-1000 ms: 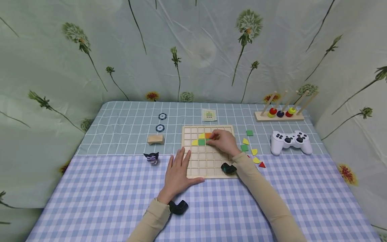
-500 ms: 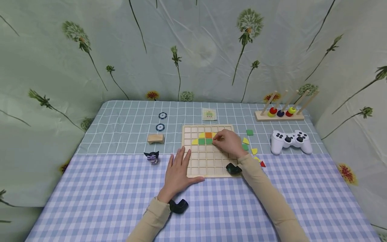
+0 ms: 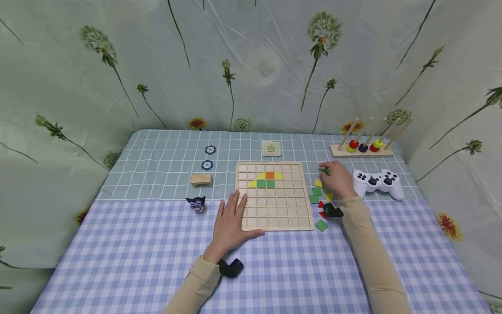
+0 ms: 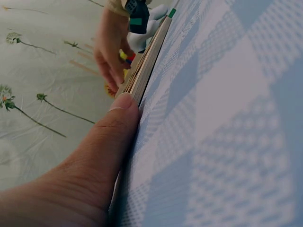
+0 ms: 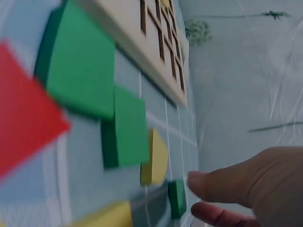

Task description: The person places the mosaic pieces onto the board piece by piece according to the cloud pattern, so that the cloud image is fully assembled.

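Note:
My left hand (image 3: 231, 224) lies with fingers spread on the left edge of the wooden grid board (image 3: 288, 211); in the left wrist view its thumb (image 4: 102, 146) presses along the board's side. Set in the grid are an orange square (image 3: 269, 175), two green squares (image 3: 265, 183) and several yellow rounded tiles (image 3: 252, 184). Right of the board, my right hand (image 3: 338, 176) reaches over a green square tile (image 5: 177, 198). In the right wrist view its thumb and finger stand parted, their tips right at the tile's edge.
Loose green (image 3: 321, 225), yellow (image 3: 318, 183) and red (image 3: 323, 214) tiles lie along the board's right side. A white game controller (image 3: 378, 183) and a bead-peg stand (image 3: 361, 151) are farther right. Behind the board lies a pattern card (image 3: 271, 148); left are a wooden block (image 3: 201, 179) and figurine (image 3: 197, 204).
My right hand has left the grid and moved right to the loose green tile. A yellow rounded tile now shows in the grid right of the orange square. The left hand stays put.

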A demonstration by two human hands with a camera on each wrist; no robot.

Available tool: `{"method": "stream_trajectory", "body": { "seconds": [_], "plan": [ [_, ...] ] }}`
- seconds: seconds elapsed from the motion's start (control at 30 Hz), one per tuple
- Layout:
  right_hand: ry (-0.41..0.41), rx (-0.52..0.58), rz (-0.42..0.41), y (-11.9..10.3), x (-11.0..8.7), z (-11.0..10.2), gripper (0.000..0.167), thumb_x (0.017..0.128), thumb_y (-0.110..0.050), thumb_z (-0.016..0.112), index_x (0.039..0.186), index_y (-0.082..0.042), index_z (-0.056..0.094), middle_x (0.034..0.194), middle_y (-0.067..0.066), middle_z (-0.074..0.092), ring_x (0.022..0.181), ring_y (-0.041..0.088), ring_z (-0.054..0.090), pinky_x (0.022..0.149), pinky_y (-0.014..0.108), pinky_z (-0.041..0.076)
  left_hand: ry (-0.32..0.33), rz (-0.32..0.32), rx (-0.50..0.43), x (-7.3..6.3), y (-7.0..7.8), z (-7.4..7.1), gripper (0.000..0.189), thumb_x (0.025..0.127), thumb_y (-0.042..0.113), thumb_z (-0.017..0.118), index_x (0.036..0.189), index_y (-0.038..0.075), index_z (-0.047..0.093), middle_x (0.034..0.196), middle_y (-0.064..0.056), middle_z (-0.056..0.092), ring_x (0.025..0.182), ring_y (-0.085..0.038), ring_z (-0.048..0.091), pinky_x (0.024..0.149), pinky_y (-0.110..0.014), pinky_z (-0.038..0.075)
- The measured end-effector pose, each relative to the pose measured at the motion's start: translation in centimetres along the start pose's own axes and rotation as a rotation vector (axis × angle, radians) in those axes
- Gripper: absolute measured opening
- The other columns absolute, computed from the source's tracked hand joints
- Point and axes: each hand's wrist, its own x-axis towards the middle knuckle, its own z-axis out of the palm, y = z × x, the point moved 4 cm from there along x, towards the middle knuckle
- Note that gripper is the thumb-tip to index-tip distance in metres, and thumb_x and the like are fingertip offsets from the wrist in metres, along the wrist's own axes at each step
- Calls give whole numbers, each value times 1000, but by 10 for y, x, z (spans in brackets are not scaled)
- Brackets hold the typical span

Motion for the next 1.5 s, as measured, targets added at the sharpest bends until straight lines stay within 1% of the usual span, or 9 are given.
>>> {"method": "stream_trajectory", "body": {
  "seconds": [0.1, 0.23, 0.5, 0.63, 0.77, 0.87, 1.0, 1.17, 1.5],
  "plan": [
    [-24, -31, 50, 5, -1, 0, 32, 90, -11, 60, 120, 2, 63, 119, 27, 51, 107, 43, 50, 85, 56, 43, -6, -3, -5, 0, 0, -1, 115, 67, 80, 58, 152, 10, 22, 156, -15, 13, 143, -28, 9, 113, -45, 2],
    [-46, -23, 74, 7, -5, 0, 31, 91, -12, 62, 118, 3, 62, 114, 25, 51, 102, 40, 50, 83, 53, 44, -10, -5, -2, 0, 1, -1, 116, 68, 80, 58, 152, 10, 22, 156, -15, 13, 143, -28, 9, 113, -45, 3],
    [-3, 45, 83, 8, -7, -3, 21, 88, -18, 66, 102, -4, 57, 92, 16, 60, 78, 31, 54, 64, 40, 40, -22, -14, 6, 1, 0, 1, 116, 68, 81, 56, 152, 10, 21, 157, -14, 12, 143, -27, 7, 113, -44, 1],
    [49, 110, 23, 2, -11, -2, 20, 87, -21, 68, 96, -5, 59, 89, 13, 61, 72, 28, 53, 60, 36, 37, -20, -10, 1, 0, 0, 1, 116, 68, 81, 56, 152, 10, 21, 156, -14, 12, 143, -27, 7, 113, -45, 2],
    [76, 260, -106, -13, -12, 6, 19, 85, -19, 71, 89, -4, 60, 84, 12, 62, 69, 25, 51, 58, 34, 37, -12, -5, -2, 0, 0, 0, 116, 68, 80, 57, 152, 10, 21, 156, -14, 12, 143, -27, 8, 113, -45, 3],
    [57, 380, -179, -29, -12, 16, 19, 82, -19, 75, 84, -7, 60, 78, 8, 61, 65, 22, 48, 56, 31, 36, -5, -2, -5, 0, 0, 0, 115, 68, 80, 58, 152, 10, 22, 156, -15, 13, 143, -27, 8, 113, -45, 3],
    [-12, 461, -206, -47, -13, 32, 19, 81, -20, 77, 82, -10, 61, 77, 3, 61, 61, 20, 45, 54, 30, 36, -10, -6, 0, 0, 0, 0, 115, 68, 81, 57, 152, 10, 21, 156, -14, 13, 143, -27, 8, 113, -45, 3],
    [-73, 431, -205, -62, -12, 47, 15, 83, -19, 76, 86, -8, 66, 78, 3, 63, 61, 21, 47, 55, 31, 38, -22, -15, 1, 1, 0, 0, 116, 68, 81, 56, 152, 10, 21, 157, -14, 12, 143, -26, 7, 113, -45, 2],
    [-52, 313, -187, -77, -10, 54, 14, 83, -20, 74, 91, -9, 70, 79, 0, 65, 67, 18, 52, 61, 33, 41, -5, -7, -6, 0, 1, 0, 115, 68, 82, 54, 152, 10, 22, 156, -14, 13, 143, -27, 8, 113, -46, 4]
  ]
}}
